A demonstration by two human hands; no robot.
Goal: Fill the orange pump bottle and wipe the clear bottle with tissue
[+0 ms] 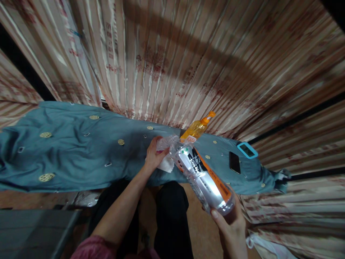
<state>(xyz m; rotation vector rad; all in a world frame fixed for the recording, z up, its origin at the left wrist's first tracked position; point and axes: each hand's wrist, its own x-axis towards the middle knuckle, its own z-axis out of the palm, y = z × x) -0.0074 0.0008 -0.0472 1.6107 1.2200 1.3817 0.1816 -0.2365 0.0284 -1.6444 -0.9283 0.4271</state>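
Observation:
A large clear plastic bottle (201, 172) with a silver and orange label lies slanted across the middle of the view. My right hand (233, 223) is closed around its lower right end. At the upper left end, my left hand (155, 154) is closed on a white tissue (166, 164), which hangs out below the fingers. Some clear, crinkled plastic also shows by these fingers; whether it belongs to the bottle I cannot tell. Just behind the bottle stands an orange pump bottle (195, 129).
A teal patterned cloth (81, 154) covers the long narrow surface before me. On its right lie a dark phone (234, 162) and a blue-framed digital clock (247, 150). Pleated curtains (167, 72) hang behind and to the right. A grey surface (35, 230) is at lower left.

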